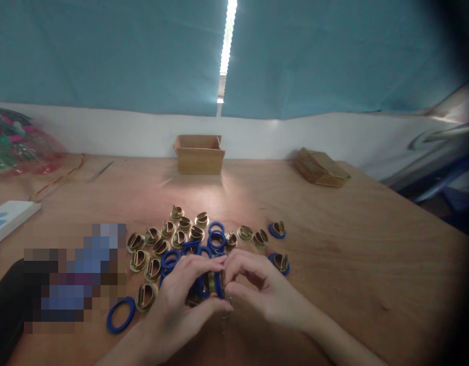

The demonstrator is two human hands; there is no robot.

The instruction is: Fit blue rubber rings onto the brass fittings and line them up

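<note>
Between my two hands is a round brass fitting point(212, 284) with a blue ring point(218, 284) around its edge. My left hand point(181, 295) grips it from the left, thumb below and fingers above. From the right, my right hand point(253, 284) has its thumb and fingers closed at the blue ring. Several loose blue rings point(170, 260) lie just behind my left hand, some overlapping. Several brass fittings point(167, 229) with raised tabs are spread behind and to the left. Two brass fittings with blue rings around them point(279, 263) sit to the right.
One blue ring point(120, 315) lies apart at the front left. An open cardboard box point(199, 161) stands at the back, with a closed cardboard box point(321, 168) to its right. On the left are a white power strip point(13, 218), a black object point(7, 305) and a blurred-out patch.
</note>
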